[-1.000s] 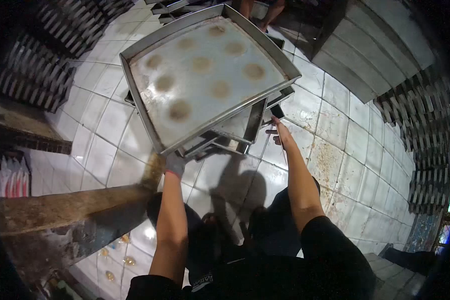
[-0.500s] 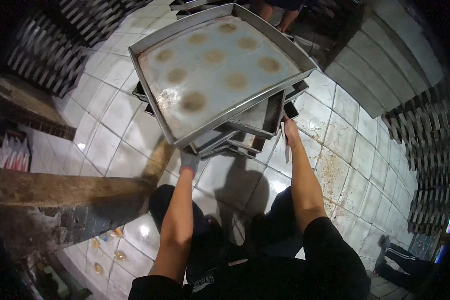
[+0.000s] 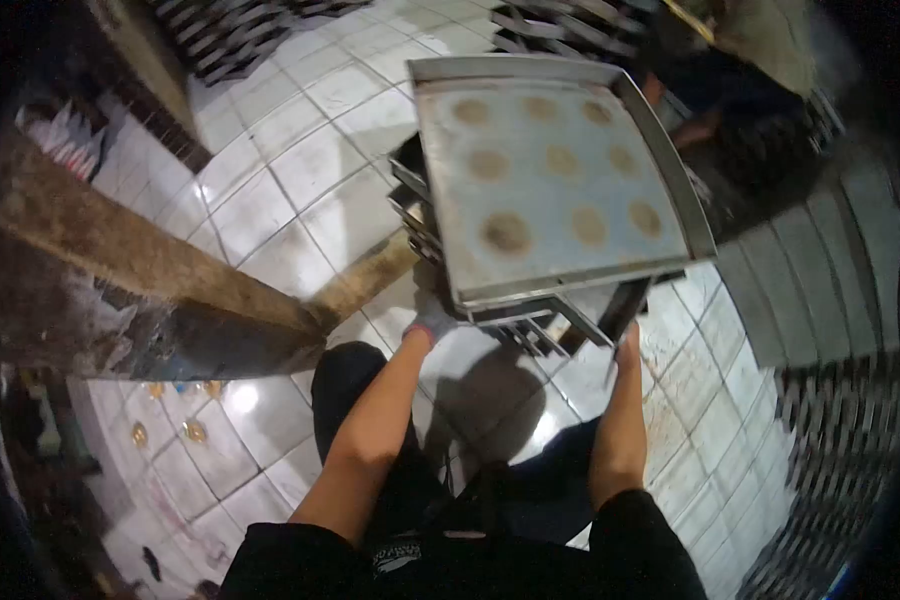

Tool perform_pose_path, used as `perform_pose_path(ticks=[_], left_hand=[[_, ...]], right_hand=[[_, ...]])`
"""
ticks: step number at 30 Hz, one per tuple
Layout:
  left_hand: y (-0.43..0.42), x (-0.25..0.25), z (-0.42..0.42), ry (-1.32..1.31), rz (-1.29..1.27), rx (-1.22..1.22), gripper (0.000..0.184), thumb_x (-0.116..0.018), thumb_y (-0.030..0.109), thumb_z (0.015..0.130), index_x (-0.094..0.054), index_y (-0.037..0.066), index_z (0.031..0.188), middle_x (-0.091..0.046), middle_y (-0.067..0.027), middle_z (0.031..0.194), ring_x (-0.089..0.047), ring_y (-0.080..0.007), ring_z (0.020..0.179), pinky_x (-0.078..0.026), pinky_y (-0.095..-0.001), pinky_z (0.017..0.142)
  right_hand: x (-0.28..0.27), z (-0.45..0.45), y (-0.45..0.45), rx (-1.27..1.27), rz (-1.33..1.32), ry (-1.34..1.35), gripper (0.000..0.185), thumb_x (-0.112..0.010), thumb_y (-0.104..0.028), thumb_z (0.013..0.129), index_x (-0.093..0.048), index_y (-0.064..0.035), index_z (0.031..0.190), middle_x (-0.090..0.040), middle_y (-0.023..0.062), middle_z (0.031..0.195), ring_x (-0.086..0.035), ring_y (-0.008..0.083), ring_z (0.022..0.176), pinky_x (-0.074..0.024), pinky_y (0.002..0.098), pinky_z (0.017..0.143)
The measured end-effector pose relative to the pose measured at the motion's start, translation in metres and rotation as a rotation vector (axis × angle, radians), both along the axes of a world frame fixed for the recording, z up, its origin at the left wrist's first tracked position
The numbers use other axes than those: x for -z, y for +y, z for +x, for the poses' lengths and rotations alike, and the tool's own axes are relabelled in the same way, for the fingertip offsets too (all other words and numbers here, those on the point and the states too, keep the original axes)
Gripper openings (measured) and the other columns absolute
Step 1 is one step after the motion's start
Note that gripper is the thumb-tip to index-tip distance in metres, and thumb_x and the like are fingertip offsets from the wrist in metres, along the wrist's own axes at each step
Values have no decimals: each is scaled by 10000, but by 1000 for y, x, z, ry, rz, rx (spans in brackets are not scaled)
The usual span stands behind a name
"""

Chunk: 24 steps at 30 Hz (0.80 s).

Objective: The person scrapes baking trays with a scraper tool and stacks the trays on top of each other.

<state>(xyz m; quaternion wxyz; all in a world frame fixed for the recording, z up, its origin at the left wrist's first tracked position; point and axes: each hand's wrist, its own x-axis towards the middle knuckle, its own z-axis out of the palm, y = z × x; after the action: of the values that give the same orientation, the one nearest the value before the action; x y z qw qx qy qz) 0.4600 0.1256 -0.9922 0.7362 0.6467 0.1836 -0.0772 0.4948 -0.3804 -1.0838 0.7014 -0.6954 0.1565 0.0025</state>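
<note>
A stack of metal trays (image 3: pixel 560 180) stands before me, its pieces turned at different angles. The top tray is square with raised rims and shows several round brown stains. My left hand (image 3: pixel 432 312), in a grey glove with a pink cuff, is at the stack's lower left; its fingers are hidden in shadow under the trays. My right hand (image 3: pixel 627 345) is at the lower right side of the stack, beside a tray edge. A thin flat strip shows by its palm, and its fingers are mostly hidden.
Stacked trays stand at the right (image 3: pixel 840 430) and far top left. A wooden beam (image 3: pixel 170 270) runs in from the left. Another person (image 3: pixel 730 90) is low down behind the stack at upper right. Small yellowish items (image 3: pixel 194 431) lie on the tiled floor (image 3: pixel 290 260).
My view has turned, and the stack now sits further right in it. Both hands remain at its lower sides. The other person shows more fully, behind the stack.
</note>
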Motion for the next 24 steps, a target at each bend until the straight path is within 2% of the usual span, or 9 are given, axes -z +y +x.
perform_pose_path(ticks=[2,3,7,12,16,18,19,22,24], left_hand=[[16,-10,21,-1,-87,-105,435,-531,375,996,-522,182,1386,-608,-48,1239,-609,-219,1053,-489,-406,893],[31,-17,39,-5,-122,-166,440,-528,409,998,-530,194,1382,-613,-43,1224,-615,-217,1031,-494,-409,871],[93,-36,108,31,-173,-312,472,-514,545,1009,-562,242,1368,-630,-24,1167,-641,-211,940,-511,-418,783],[81,-23,141,-49,-261,-260,249,-525,342,1023,-610,202,1210,-636,-49,1083,-632,-225,863,-534,-387,663],[114,109,203,-353,81,-35,375,-440,421,1054,-670,124,1056,-643,-34,898,-606,-195,790,-522,-362,671],[93,36,171,-327,-65,-111,411,-419,456,1061,-659,131,985,-628,-25,839,-590,-172,754,-484,-326,631],[81,-6,154,-315,-138,-152,434,-408,473,1064,-654,134,949,-620,-21,809,-582,-160,736,-465,-308,611],[82,-5,160,-377,-13,-97,518,-351,576,1062,-637,162,938,-572,-16,772,-545,-159,688,-448,-315,602],[84,1,167,-390,-30,-132,472,-370,549,1067,-634,173,959,-552,-16,762,-525,-161,648,-450,-310,604]], right_hand=[[-44,-15,17,9,16,22,480,-438,-421,1036,-639,-29,1226,-638,64,1009,-579,201,939,-486,391,803],[1,-12,-31,-27,-339,170,507,-438,-425,1034,-628,-17,1267,-674,76,988,-601,219,908,-503,389,807],[-158,-67,65,-65,-301,530,553,-444,-512,1034,-599,-74,1334,-701,111,994,-633,171,824,-531,339,718],[-158,-97,102,-155,-24,466,485,-480,-456,1011,-612,-61,1261,-671,97,958,-599,167,696,-474,289,602],[-151,-105,125,6,272,443,461,-507,-379,982,-602,-53,1295,-660,80,983,-524,139,605,-424,254,546],[-168,-94,149,66,44,486,437,-514,-359,961,-608,-52,1256,-612,49,906,-490,135,570,-398,272,507],[-165,-85,151,-66,-108,491,387,-536,-331,990,-634,-4,1171,-638,70,996,-573,179,691,-476,307,646],[-169,-81,181,14,-220,231,303,-595,-203,964,-672,58,1098,-647,68,1061,-562,200,1029,-430,340,958],[-157,-84,180,15,-196,196,310,-600,-186,957,-676,71,1113,-669,84,1082,-591,210,1011,-446,348,939]])
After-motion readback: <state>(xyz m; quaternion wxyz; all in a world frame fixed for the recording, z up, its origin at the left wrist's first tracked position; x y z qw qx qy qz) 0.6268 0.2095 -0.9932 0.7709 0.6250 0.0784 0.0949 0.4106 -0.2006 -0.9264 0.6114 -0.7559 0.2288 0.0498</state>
